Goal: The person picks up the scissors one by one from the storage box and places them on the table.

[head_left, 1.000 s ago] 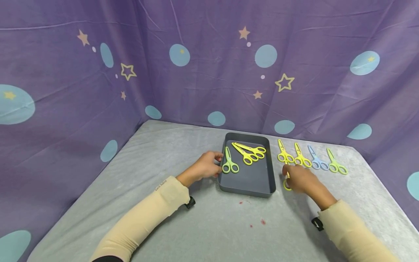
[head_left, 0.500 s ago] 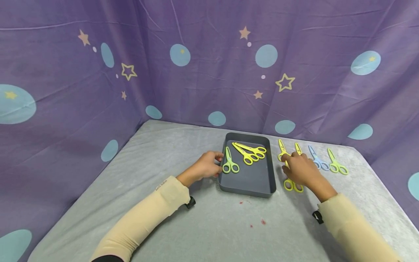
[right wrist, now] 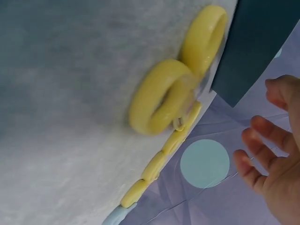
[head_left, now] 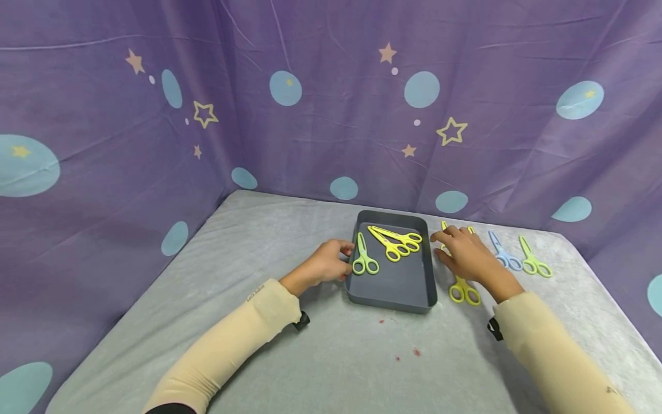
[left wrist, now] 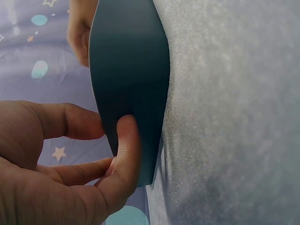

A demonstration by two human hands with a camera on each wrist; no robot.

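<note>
In the head view my left hand (head_left: 326,261) rests its fingertips on the left wall of a dark grey tray (head_left: 390,296). Some fingers lie along the tray's outer side (left wrist: 129,75) in the left wrist view. Inside the tray are green scissors (head_left: 365,264) and two overlapping yellow pairs (head_left: 395,251). My right hand (head_left: 465,256) hovers beside the tray's right wall, over yellow scissors, its fingers spread and holding nothing. The nearest yellow scissors (head_left: 464,292) show their handles below it. The right wrist view shows those yellow handles (right wrist: 157,96) apart from the hand (right wrist: 276,154).
Blue scissors (head_left: 507,260) and green scissors (head_left: 537,266) lie to the right on the grey cloth. Two more yellow pairs are partly hidden behind my right hand. Purple curtains (head_left: 331,115) stand along the back and left. Small red spots (head_left: 416,352) mark the cloth.
My right hand has moved up and left, from over the handles of the nearest yellow scissors towards the tray. Those handles are now uncovered. My left hand and the tray keep their places.
</note>
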